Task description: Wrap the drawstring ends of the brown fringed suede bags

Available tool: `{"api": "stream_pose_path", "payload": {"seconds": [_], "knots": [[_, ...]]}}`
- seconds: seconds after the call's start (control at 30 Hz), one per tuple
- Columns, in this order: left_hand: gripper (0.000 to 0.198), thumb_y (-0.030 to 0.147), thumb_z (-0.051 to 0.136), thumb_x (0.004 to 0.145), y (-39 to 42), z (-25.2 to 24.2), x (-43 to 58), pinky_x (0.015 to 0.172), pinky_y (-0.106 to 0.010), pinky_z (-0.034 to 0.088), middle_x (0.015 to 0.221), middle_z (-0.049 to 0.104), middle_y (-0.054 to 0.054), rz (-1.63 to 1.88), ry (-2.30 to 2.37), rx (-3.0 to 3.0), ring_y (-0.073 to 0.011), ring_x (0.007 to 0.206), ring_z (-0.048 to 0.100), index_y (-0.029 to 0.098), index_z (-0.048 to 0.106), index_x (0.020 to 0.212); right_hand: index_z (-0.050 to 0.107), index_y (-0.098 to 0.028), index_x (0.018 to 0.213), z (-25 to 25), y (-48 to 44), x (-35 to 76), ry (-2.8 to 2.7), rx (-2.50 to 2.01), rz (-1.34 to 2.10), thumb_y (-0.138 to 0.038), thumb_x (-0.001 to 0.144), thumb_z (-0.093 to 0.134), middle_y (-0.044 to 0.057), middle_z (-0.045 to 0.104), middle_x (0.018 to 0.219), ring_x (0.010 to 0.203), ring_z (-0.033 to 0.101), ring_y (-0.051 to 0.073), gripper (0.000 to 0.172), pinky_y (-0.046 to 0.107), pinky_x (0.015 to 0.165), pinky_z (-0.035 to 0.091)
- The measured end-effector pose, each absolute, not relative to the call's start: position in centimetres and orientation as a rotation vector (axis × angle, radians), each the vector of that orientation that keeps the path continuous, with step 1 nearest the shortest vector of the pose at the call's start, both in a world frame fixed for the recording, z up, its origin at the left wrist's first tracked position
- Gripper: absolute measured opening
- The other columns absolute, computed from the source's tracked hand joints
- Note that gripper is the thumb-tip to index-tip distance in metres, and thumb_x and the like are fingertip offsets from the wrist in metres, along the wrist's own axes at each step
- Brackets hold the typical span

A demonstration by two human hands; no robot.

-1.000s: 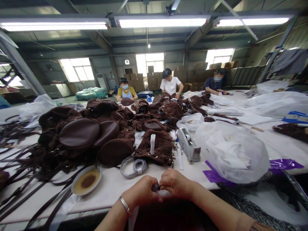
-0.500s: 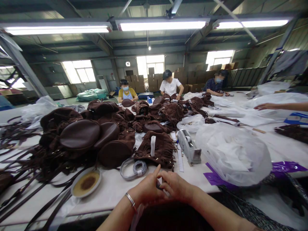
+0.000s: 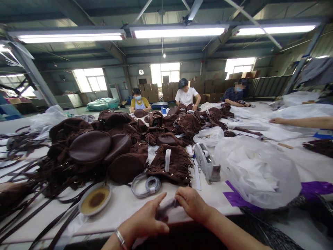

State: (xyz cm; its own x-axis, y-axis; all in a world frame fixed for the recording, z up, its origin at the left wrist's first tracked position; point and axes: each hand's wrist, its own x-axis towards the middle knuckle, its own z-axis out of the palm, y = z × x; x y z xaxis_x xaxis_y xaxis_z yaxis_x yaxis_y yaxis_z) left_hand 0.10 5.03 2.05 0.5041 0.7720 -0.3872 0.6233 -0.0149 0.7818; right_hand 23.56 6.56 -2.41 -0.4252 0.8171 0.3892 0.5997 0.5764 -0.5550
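My right hand is closed, its thumb and fingers pinching one end of a dark greyish strip, blurred by motion. Opposite it, my left hand has its fingers spread, a silver bracelet on the wrist. The strip's other end reaches the hollow of that hand; whether it touches the palm I cannot tell. Just beyond my hands lies a brown fringed suede bag with a white wrapped piece on top. A coil of grey cord rests in front of the bag.
Brown bags are heaped to the left, straps trailing. A dish of yellowish stuff sits near the table edge. Right of centre stand a tape dispenser and a big clear plastic bag. A co-worker's arm reaches in; others work across.
My hands were together and have moved apart, the left going left with its fingers spreading. The dark strip now shows between them. The co-worker's hand at right has shifted slightly left.
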Motion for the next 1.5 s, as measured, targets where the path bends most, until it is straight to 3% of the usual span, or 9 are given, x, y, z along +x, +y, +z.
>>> {"api": "stream_pose_path", "payload": {"seconds": [0.1, 0.2, 0.37, 0.47, 0.57, 0.77, 0.93, 1.3, 1.5], "knots": [[0.042, 0.022, 0.060, 0.069, 3.9, 2.4, -2.9, 0.053, -0.023, 0.039, 0.074, 0.065, 0.002, 0.071, 1.287, 1.620, -0.0157, 0.061, 0.058, 0.016, 0.064, 0.110, 0.058, -0.019, 0.079, -3.2, 6.8, 23.5, -2.220, -1.070, 0.261, -0.021, 0.097, 0.046, 0.002, 0.065, 0.073, 0.068, 0.056, 0.017, 0.022, 0.031, 0.066, 0.035], [0.014, 0.021, 0.056, 0.075, 3.7, 2.8, -4.5, 0.063, -0.024, 0.040, 0.075, 0.067, 0.002, 0.141, 1.353, 1.880, -0.0165, 0.072, 0.060, 0.020, 0.065, 0.084, 0.058, -0.019, 0.080, -3.6, 6.9, 23.7, -2.297, -0.974, 0.075, -0.015, 0.094, 0.045, 0.004, 0.064, 0.076, 0.072, 0.054, 0.019, 0.019, 0.034, 0.072, 0.035], [0.013, 0.025, 0.060, 0.082, 4.0, 2.8, -3.4, 0.082, -0.028, 0.043, 0.096, 0.072, -0.003, 0.122, 1.482, 2.256, -0.0217, 0.091, 0.064, 0.023, 0.068, 0.092, 0.060, -0.019, 0.086, -3.8, 6.2, 24.3, -2.269, -0.990, -0.109, -0.010, 0.096, 0.042, 0.009, 0.069, 0.104, 0.090, 0.056, 0.022, 0.022, 0.038, 0.085, 0.039], [0.031, 0.031, 0.070, 0.078, 4.1, 2.2, -1.0, 0.088, -0.034, 0.044, 0.108, 0.069, -0.008, 0.131, 1.531, 2.337, -0.0269, 0.102, 0.062, 0.024, 0.067, 0.108, 0.061, -0.019, 0.086, -4.5, 5.3, 24.4, -2.187, -1.062, -0.210, -0.009, 0.096, 0.041, 0.011, 0.067, 0.114, 0.093, 0.058, 0.023, 0.024, 0.037, 0.085, 0.044], [0.039, 0.036, 0.074, 0.078, 4.3, 1.6, 2.0, 0.089, -0.037, 0.045, 0.111, 0.067, -0.009, 0.177, 1.478, 2.411, -0.0291, 0.104, 0.060, 0.023, 0.066, 0.113, 0.062, -0.019, 0.086, -5.4, 4.6, 24.5, -2.118, -1.077, -0.265, -0.008, 0.096, 0.041, 0.012, 0.066, 0.116, 0.098, 0.061, 0.022, 0.026, 0.035, 0.087, 0.049], [0.024, 0.028, 0.065, 0.085, 4.9, 0.7, 6.5, 0.088, -0.038, 0.046, 0.107, 0.068, -0.010, 0.132, 1.482, 2.413, -0.0284, 0.100, 0.062, 0.020, 0.067, 0.108, 0.061, -0.019, 0.086, -6.5, 4.3, 26.3, -2.002, -1.201, -0.245, -0.006, 0.094, 0.041, 0.014, 0.064, 0.120, 0.109, 0.062, 0.025, 0.026, 0.040, 0.091, 0.055], [0.020, 0.024, 0.064, 0.086, 5.0, 0.5, 8.0, 0.089, -0.039, 0.045, 0.108, 0.068, -0.011, 0.119, 1.549, 2.417, -0.0295, 0.101, 0.061, 0.018, 0.067, 0.105, 0.060, -0.020, 0.082, -7.3, 4.4, 27.3, -1.760, -1.342, -0.111, -0.010, 0.094, 0.044, 0.017, 0.058, 0.127, 0.120, 0.057, 0.029, 0.022, 0.047, 0.101, 0.051], [0.012, 0.021, 0.062, 0.088, 3.5, 0.5, 5.6, 0.079, -0.033, 0.046, 0.099, 0.068, -0.004, 0.200, 1.679, 2.396, -0.0240, 0.090, 0.063, 0.023, 0.067, 0.098, 0.061, -0.020, 0.075, -5.8, 5.1, 25.1, -1.567, -1.345, 0.410, -0.019, 0.094, 0.048, 0.013, 0.063, 0.114, 0.109, 0.062, 0.024, 0.023, 0.036, 0.097, 0.050], [0.010, 0.018, 0.058, 0.088, 3.7, 0.2, 5.7, 0.079, -0.033, 0.047, 0.098, 0.067, -0.005, 0.220, 1.748, 2.396, -0.0242, 0.090, 0.064, 0.021, 0.065, 0.095, 0.059, -0.020, 0.078, -6.8, 6.5, 24.8, -1.684, -1.270, 0.256, -0.018, 0.096, 0.045, 0.015, 0.062, 0.118, 0.113, 0.061, 0.026, 0.023, 0.041, 0.098, 0.049]]}}
